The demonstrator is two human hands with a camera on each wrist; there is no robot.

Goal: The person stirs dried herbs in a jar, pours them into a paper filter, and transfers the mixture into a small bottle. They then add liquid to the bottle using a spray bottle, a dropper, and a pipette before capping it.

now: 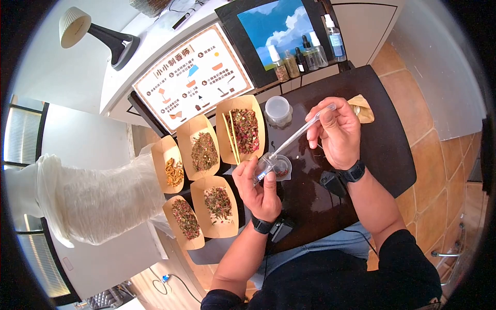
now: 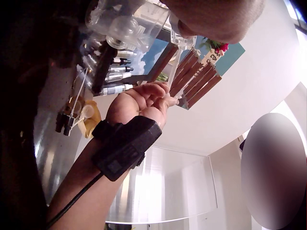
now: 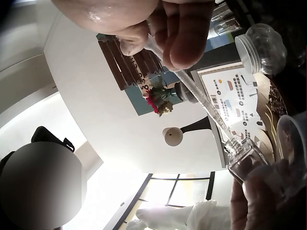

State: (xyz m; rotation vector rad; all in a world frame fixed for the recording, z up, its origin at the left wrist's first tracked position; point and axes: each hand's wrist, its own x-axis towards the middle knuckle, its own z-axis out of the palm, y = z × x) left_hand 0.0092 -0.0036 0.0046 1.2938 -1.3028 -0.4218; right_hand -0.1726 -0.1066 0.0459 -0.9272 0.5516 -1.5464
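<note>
My left hand (image 1: pixel 262 197) grips a small clear glass bottle (image 3: pixel 247 160) by its body, the open neck tilted up. A clear plastic dropper (image 1: pixel 305 132) is pinched near its bulb end between the thumb and fingers of my right hand (image 1: pixel 338 135). Its long stem slants down to the bottle, with the tip right at the neck in the right wrist view. Below and just right of the bottle stands a clear plastic cup (image 1: pixel 284 173), with some dark reddish bits inside. Farther back is a clear jar with a white lid (image 1: pixel 277 107).
Paper trays (image 1: pixel 198 125) of dried petals and herbs line the table's left side. Two yellow sticks (image 1: pixel 231 138) lie across one. Behind are several small bottles (image 1: pixel 299 59) and a printed instruction sheet (image 1: pixel 181 80). A small brown paper packet (image 1: pixel 363 109) lies beyond my right hand.
</note>
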